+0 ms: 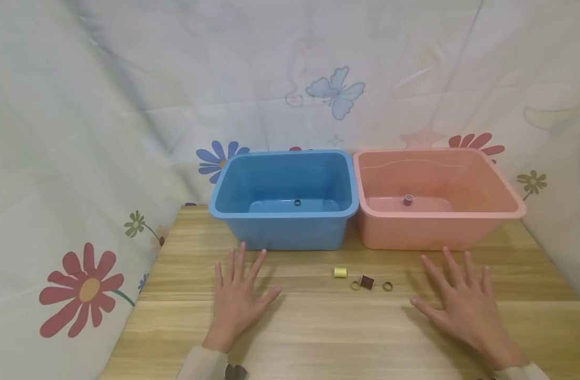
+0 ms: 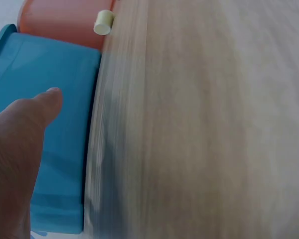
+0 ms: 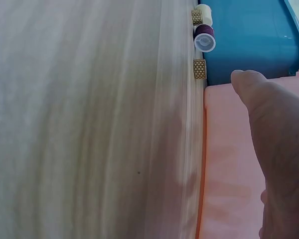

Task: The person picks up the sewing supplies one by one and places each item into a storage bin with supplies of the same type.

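Observation:
My left hand (image 1: 239,302) is spread with straight fingers over the table, in front of the blue bin (image 1: 285,232). My right hand (image 1: 466,311) is spread the same way before the pink bin (image 1: 413,232). Neither holds anything. Between them lie a yellow thread spool (image 1: 340,272), a dark brown thread spool (image 1: 367,282) and two gold rings, one ring (image 1: 355,285) beside the brown spool and the other ring (image 1: 387,286) to its right. The right wrist view shows a dotted pattern on the near ring (image 3: 200,69).
The bins stand side by side at the table's (image 1: 318,338) back. A dark ring (image 1: 297,202) lies inside the blue bin, and a small spool (image 1: 408,200) inside the pink one. A patterned curtain (image 1: 252,68) hangs behind and along both sides.

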A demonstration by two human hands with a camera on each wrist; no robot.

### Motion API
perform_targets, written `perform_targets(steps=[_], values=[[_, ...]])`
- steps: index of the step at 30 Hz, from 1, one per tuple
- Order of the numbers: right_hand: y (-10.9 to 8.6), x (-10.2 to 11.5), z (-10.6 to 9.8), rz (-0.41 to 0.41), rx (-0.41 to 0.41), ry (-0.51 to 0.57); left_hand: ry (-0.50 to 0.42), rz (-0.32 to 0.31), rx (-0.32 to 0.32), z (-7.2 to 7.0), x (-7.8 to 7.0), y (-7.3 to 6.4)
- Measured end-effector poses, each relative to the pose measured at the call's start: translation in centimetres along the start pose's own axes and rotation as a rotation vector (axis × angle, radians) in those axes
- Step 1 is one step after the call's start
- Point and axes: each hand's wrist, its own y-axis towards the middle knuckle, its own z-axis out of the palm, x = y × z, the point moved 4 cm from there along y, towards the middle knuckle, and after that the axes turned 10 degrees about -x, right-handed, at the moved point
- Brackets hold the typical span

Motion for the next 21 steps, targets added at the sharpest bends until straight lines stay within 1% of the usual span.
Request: perform_targets(steps=[2, 6, 9, 12, 15, 17, 20, 21], values=[[0.0, 0.0, 0.1, -0.001, 0.001, 0.005, -0.004, 0.001, -0.003, -0.1, -0.1, 0.1], [0.1, 0.3, 0.1, -0.007, 0.008, 0.023, 0.018, 0.008, -0.005, -0.5, -0.2, 0.3], [0.3, 0.5, 0.1, -0.025, 0.006, 0.047, 0.033, 0.018, -0.032, -1.0, -0.1, 0.6], [0.6, 0.8, 0.2, -0.05, -0.009, 0.075, 0.009, 0.031, -0.109, -1.9, 0.1, 1.0], [1.1, 1.1, 0.4, -0.078, -0.016, 0.109, -0.05, 0.039, -0.221, -3.1, 0.4, 1.8], [1.4, 1.4, 0.7, -0.085, -0.012, 0.146, -0.101, 0.04, -0.299, -3.9, 0.8, 2.6], [2.0, 1.7, 1.2, -0.099, 0.0, 0.252, -0.192, 0.026, -0.385, -4.8, 1.6, 3.9], [2.1, 1.8, 1.4, -0.103, 0.002, 0.294, -0.233, 0.011, -0.4, -5.0, 2.0, 4.4]])
